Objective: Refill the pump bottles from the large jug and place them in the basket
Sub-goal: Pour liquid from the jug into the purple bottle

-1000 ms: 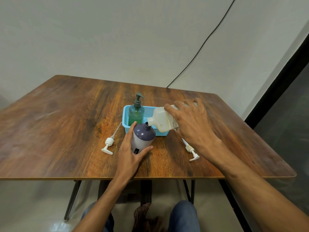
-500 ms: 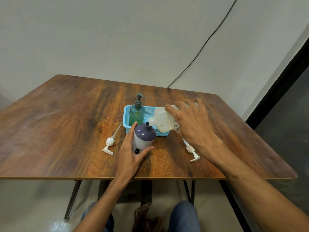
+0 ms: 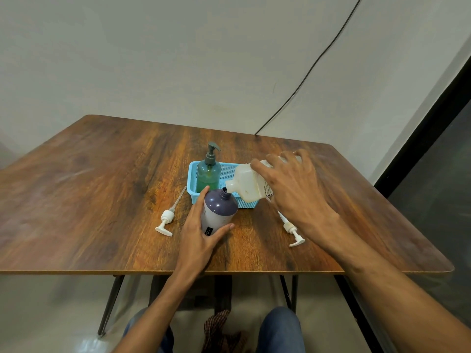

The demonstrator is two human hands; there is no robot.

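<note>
Purple bottle [image 3: 218, 212] within left hand's [image 3: 197, 240] fingers [image 3: 201, 203] (jug [image 3: 244, 182] spout perhaps at mouth)

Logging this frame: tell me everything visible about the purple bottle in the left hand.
The purple bottle looks like glossy plastic: dark purple domed shoulder, pale lower body with a small black mark. Its neck is open, no pump fitted. It stands roughly upright on the table, just before the blue basket. The left hand grips its sides. The spout of the tilted white jug sits at the neck.
</note>
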